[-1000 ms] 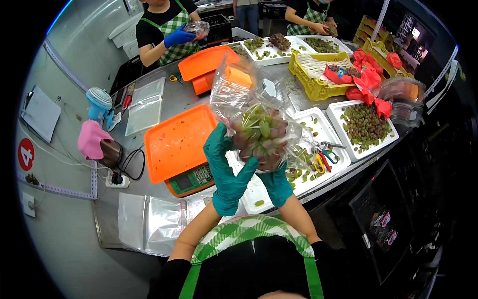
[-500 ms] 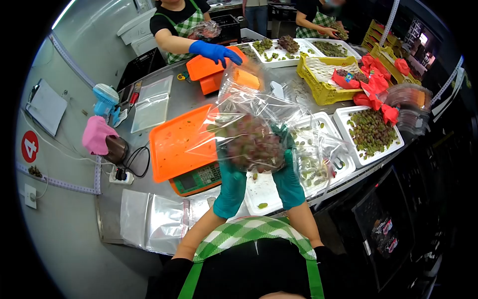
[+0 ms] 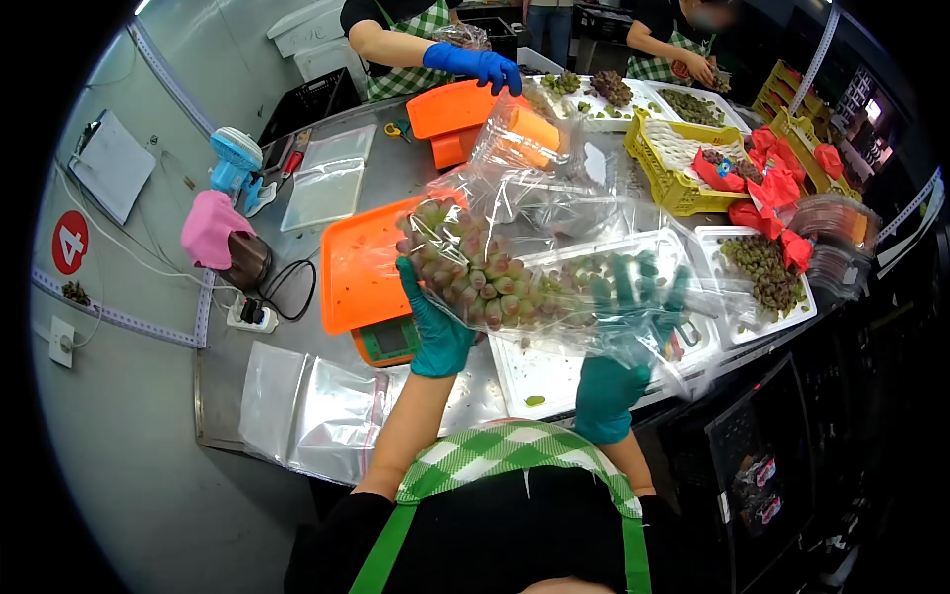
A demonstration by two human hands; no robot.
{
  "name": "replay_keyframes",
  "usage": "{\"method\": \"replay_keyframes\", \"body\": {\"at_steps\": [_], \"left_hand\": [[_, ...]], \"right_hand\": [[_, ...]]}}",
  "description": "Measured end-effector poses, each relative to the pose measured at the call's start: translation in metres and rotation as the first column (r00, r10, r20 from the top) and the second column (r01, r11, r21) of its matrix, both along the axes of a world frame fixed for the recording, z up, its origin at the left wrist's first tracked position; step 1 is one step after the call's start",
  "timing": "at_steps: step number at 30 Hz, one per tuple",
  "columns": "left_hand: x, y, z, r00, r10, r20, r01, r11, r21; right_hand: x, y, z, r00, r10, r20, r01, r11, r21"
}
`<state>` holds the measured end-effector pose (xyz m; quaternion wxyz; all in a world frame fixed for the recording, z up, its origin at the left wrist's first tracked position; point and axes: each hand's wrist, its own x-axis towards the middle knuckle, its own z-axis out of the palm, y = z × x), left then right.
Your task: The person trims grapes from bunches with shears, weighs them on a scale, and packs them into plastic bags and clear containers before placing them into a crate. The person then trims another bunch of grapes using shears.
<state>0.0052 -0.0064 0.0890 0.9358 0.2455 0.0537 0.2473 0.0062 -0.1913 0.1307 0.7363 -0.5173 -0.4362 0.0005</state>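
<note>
Teal-gloved, cupping the grape bunch [image 3: 470,262] from below with the left hand [image 3: 440,332], thumb lying along the outer side, other fingers hiding behind fruit and film. Spreading the fingers of the right hand [image 3: 623,337] under clear film, to the right of the bunch; cannot tell whether reaching inside the plastic bag [image 3: 554,213] or only behind. Keeping bunch and bag raised between orange scale [image 3: 366,267] and white tray [image 3: 534,371]. Noting a loose grape [image 3: 534,401] in the tray, near its closest edge. Seeing plastic sleeves [image 3: 317,406] on the steel table [image 3: 220,381], below the scale. Looking farther right: grape tray [image 3: 767,282], yellow crate [image 3: 676,188], red wrapping [image 3: 777,183]. Looking across: a co-worker's blue glove [image 3: 480,67] above a second scale [image 3: 455,111]. Spotting blue fan [image 3: 236,153] and pink cloth [image 3: 213,230] at far left.
</note>
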Motion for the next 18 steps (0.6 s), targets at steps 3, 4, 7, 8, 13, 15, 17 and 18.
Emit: {"method": "replay_keyframes", "body": {"at_steps": [3, 4, 7, 8, 13, 15, 17, 18], "left_hand": [[0.005, 0.013, -0.006, 0.993, -0.022, 0.117, 0.014, 0.998, 0.068], [0.002, 0.011, -0.008, 0.997, -0.035, 0.066, 0.028, 0.994, 0.104], [-0.004, 0.005, -0.002, 0.988, -0.152, 0.024, 0.149, 0.984, 0.097], [-0.004, 0.006, -0.006, 0.982, -0.186, 0.010, 0.184, 0.977, 0.106], [-0.013, 0.000, -0.001, 0.956, -0.289, -0.047, 0.292, 0.928, 0.232], [-0.016, -0.003, 0.019, 0.963, -0.265, -0.038, 0.264, 0.914, 0.308], [-0.001, 0.006, 0.011, 0.978, -0.162, -0.133, 0.210, 0.765, 0.610], [0.000, 0.003, 0.017, 0.981, -0.130, -0.141, 0.191, 0.732, 0.654]], "right_hand": [[0.002, -0.006, 0.011, 0.997, 0.055, 0.060, -0.055, 0.998, 0.010], [0.007, -0.004, 0.014, 0.996, 0.062, 0.063, -0.064, 0.998, 0.027], [0.023, 0.010, 0.021, 0.998, 0.019, 0.066, -0.026, 0.994, 0.104], [0.030, 0.018, 0.022, 0.996, -0.037, 0.076, 0.028, 0.993, 0.116], [0.040, 0.044, 0.035, 0.857, -0.373, -0.356, 0.331, 0.927, -0.175], [0.051, 0.053, 0.017, 0.834, -0.454, -0.313, 0.450, 0.888, -0.090], [0.068, 0.066, 0.002, 0.796, -0.605, -0.010, 0.604, 0.796, -0.053], [0.070, 0.069, -0.006, 0.848, -0.517, -0.114, 0.513, 0.856, -0.062]]}}
